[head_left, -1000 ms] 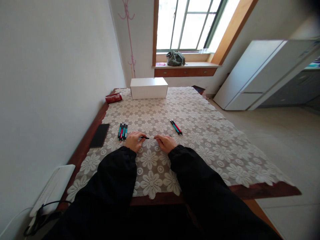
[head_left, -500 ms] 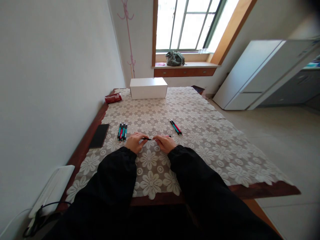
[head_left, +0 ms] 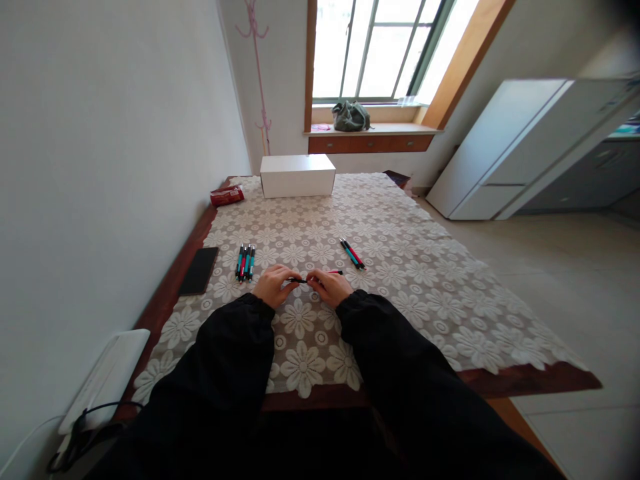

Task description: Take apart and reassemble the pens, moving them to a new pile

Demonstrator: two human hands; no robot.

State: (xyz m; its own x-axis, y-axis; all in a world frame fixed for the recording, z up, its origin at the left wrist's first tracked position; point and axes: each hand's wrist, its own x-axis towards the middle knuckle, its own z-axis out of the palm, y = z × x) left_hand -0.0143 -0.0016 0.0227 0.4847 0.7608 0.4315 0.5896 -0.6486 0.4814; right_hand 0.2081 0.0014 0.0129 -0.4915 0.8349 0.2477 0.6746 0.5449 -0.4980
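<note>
My left hand (head_left: 273, 285) pinches a thin black pen piece (head_left: 299, 281) between thumb and fingertips. Fingers of my right hand (head_left: 330, 287) are closed at the other end of that piece, and the tips of both hands nearly meet. Just past the right knuckles shows a red and black pen part (head_left: 336, 272); whether the hand holds it or it lies on the cloth, I cannot tell. Left of my hands, several pens (head_left: 245, 263) in black, teal and red lie side by side. Ahead to the right, two pens (head_left: 353, 254), one teal and one red, lie slanted together.
A lace cloth (head_left: 415, 300) covers the wooden table. At the left edge lies a dark flat phone-like slab (head_left: 199, 271). Farther back are a red packet (head_left: 227, 195) and a white box (head_left: 297, 180). The wall runs close along the left, by a white power strip (head_left: 107, 373).
My two hands have come slightly closer, and the right fingertips now meet the black piece in the left hand. The pens on the cloth have stayed put.
</note>
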